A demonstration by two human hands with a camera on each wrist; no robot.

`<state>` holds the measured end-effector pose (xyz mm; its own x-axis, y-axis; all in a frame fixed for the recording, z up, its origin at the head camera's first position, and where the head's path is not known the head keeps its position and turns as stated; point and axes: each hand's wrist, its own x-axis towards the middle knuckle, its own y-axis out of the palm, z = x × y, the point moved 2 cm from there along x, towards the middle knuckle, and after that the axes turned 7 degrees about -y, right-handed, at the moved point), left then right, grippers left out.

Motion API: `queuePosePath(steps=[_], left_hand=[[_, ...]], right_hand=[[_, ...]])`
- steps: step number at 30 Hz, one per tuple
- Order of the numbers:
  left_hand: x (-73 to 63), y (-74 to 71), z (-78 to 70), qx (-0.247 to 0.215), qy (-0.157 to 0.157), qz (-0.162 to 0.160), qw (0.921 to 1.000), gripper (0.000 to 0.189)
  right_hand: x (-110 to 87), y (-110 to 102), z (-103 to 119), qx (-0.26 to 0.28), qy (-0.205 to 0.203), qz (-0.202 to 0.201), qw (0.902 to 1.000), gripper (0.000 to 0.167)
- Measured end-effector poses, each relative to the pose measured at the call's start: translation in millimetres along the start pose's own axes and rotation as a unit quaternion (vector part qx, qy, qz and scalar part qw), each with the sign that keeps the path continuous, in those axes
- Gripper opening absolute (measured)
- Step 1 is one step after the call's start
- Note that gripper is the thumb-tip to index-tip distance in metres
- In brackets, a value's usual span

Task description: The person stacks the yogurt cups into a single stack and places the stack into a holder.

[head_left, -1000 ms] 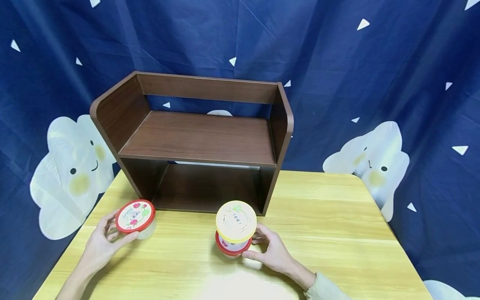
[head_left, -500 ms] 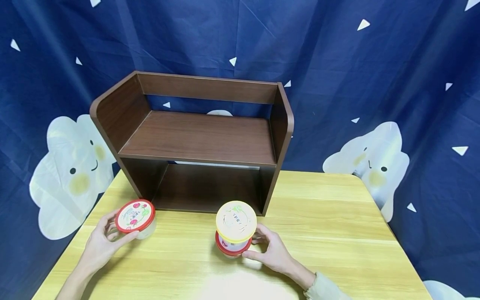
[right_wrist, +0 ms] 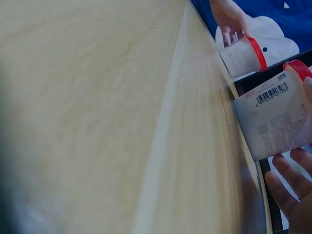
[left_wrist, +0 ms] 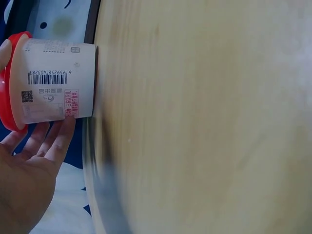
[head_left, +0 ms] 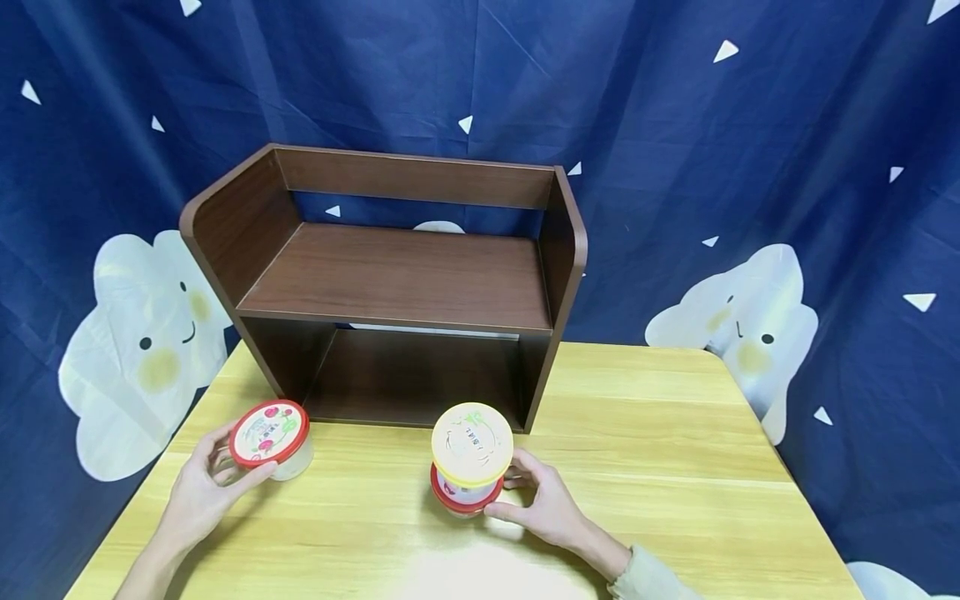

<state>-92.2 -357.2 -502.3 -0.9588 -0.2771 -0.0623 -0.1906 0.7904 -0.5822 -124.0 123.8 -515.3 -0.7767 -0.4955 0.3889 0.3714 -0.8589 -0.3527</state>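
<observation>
Nearest on my feed, the right hand (head_left: pixel 543 508) has its fingers parted to about a tub's width, curved against the lower red-lidded tub (head_left: pixel 467 507), a yellow-lidded tub (head_left: pixel 472 443) stacked on it. I'd handle that pair level and slowly, since the upper one seems loose. The left hand (head_left: pixel 201 492) pinches another red-lidded tub (head_left: pixel 272 437) similarly; I'd grip its wall rather than the lid. Whether either base touches the desk (head_left: pixel 645 433), I can't tell. Only the wrist views show me barcodes; only the head view shows the yellow lid and, beyond, the whole shelf unit (head_left: pixel 405 279) before the curtain (head_left: pixel 675 125).
</observation>
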Motion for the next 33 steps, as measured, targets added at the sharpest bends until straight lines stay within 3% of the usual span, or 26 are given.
queuePosePath(steps=[7,16,21,33], left_hand=[[-2.7,1.7,-5.7,-0.022,0.010,-0.004,0.9997,0.092],[-6.1,8.0,-24.0,-0.070,0.044,0.008,0.9965,0.089],[-9.5,12.0,-36.8,-0.066,0.052,0.014,0.9964,0.091],[-15.0,23.2,-64.8,-0.063,0.104,0.014,0.9925,0.090]], right_hand=[[-0.8,-0.3,-1.2,0.000,-0.001,-0.001,1.0000,0.059],[-0.5,-0.1,-1.1,0.000,-0.005,0.000,1.0000,0.059],[-0.1,-0.4,1.7,-0.002,0.001,-0.001,1.0000,0.059],[0.1,0.2,0.3,-0.002,-0.003,-0.001,1.0000,0.059]])
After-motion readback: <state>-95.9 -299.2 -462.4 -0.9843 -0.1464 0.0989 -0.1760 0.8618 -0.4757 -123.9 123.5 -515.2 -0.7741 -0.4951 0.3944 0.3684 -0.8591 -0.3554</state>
